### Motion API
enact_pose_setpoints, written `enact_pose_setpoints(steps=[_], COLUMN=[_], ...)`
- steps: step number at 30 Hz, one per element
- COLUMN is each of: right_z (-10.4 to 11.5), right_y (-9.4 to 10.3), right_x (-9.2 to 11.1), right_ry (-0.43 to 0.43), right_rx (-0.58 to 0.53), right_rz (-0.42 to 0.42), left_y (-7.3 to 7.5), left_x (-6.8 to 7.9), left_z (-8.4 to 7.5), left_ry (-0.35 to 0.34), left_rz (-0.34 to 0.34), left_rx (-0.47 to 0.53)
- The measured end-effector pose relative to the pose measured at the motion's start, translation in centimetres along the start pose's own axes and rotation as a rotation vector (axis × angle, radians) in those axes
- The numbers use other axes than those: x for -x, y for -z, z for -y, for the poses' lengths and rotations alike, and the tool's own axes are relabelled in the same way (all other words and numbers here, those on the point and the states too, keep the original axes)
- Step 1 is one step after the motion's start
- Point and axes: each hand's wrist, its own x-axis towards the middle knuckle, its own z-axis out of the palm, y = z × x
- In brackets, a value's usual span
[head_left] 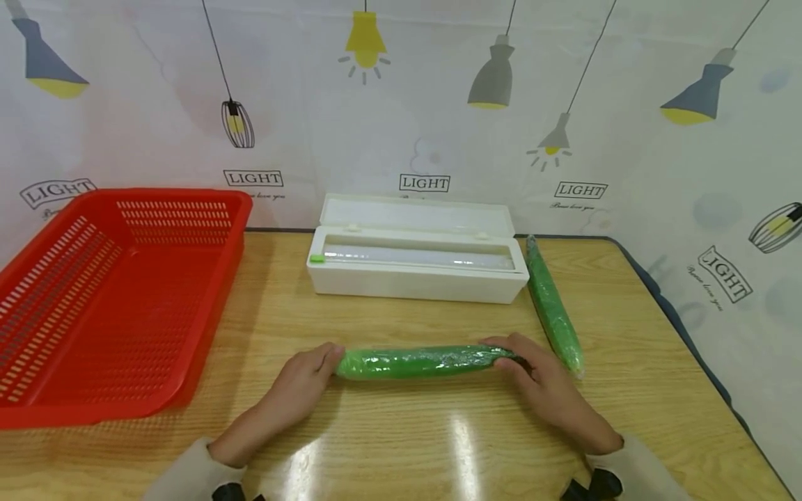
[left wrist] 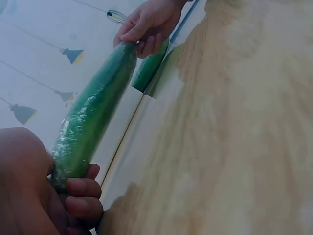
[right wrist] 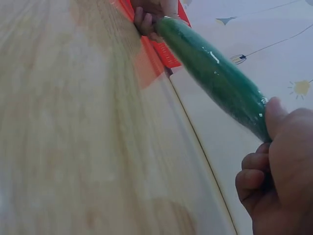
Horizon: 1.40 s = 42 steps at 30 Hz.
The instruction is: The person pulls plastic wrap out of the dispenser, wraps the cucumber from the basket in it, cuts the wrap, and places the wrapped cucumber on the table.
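Note:
A long green cucumber (head_left: 413,362) in glossy clear wrap lies crosswise between both hands, above the wooden table. My left hand (head_left: 301,383) grips its paler left end, with thumb and curled fingers around it in the left wrist view. The darker right end is held by my right hand (head_left: 544,383), thumb on the near side and fingers behind. Shiny creases of film show along the cucumber (left wrist: 93,112) in the left wrist view. A second wrapped cucumber (head_left: 554,309) rests on the table, just beyond the right hand.
Behind the hands stands a white cling film box (head_left: 416,284), its lid raised and a film roll inside, with a green slider at its left. A red plastic basket (head_left: 182,376) occupies the table's left side. A patterned cloth (head_left: 426,104) hangs behind the wooden table (head_left: 388,445).

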Motion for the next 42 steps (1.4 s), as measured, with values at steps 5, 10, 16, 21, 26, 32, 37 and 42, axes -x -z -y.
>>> enact_pose_setpoints(steps=[5,10,16,21,26,32,37,42], right_z=[0.0,0.2,0.3,0.4,0.4,0.7,0.7,0.5], right_y=[-0.2,-0.2,-0.3,-0.3,-0.3,-0.3,-0.6,-0.9], right_x=[0.1,0.2,0.2,0.1,0.0,-0.1,0.1,0.1], right_ry=[-0.068,-0.144,-0.296,-0.327,-0.286,-0.213,-0.122,-0.074], right_rx=[-0.015,-0.003,-0.028,-0.056,-0.075,-0.031,0.029,0.071], right_rz=[-0.009,-0.004,0.005,0.054,0.095,0.086,0.048,0.027], left_y=[-0.1,-0.2,-0.2,-0.3,-0.5,-0.6,-0.5,-0.4], left_x=[-0.1,-0.2,-0.1,-0.1,0.0,0.1,0.1,0.0], left_z=[0.4,0.9,1.0,1.2,1.2,0.6,0.1,-0.1], left_ry=[-0.004,-0.140,-0.244,-0.302,-0.279,-0.075,0.049,0.065], left_rz=[-0.034,-0.059,0.004,-0.057,-0.155,-0.179,-0.158,-0.181], left_rx=[0.131,0.162,0.172,0.133,0.099,0.064,0.007,-0.025])
